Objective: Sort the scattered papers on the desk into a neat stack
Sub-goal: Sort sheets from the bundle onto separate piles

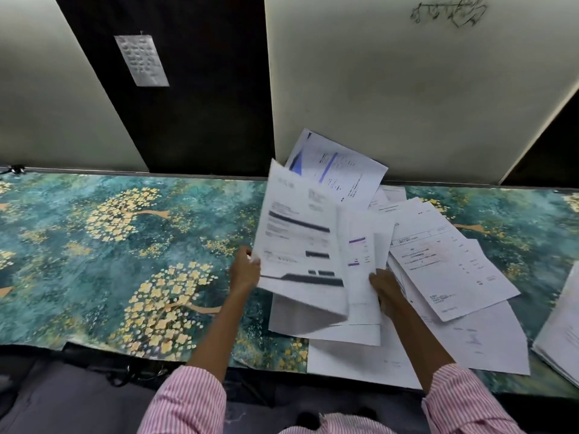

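Note:
White printed papers lie scattered over the right half of the desk (131, 245), which has a teal cloth with yellow flowers. My left hand (244, 270) grips the left edge of a bundle of sheets (297, 242) lifted off the desk and tilted. My right hand (387, 291) holds the bundle's right side, fingers behind the sheets. A sheet with blue print (341, 170) leans against the back wall. Several loose sheets (451, 270) lie to the right of my right hand, overlapping at angles. More blank-looking sheets (360, 358) overhang the desk's front edge.
A separate pile of papers (560, 336) sits at the far right edge of the desk. Cream partition panels (407, 89) and a dark gap with a taped note (142, 61) stand behind the desk.

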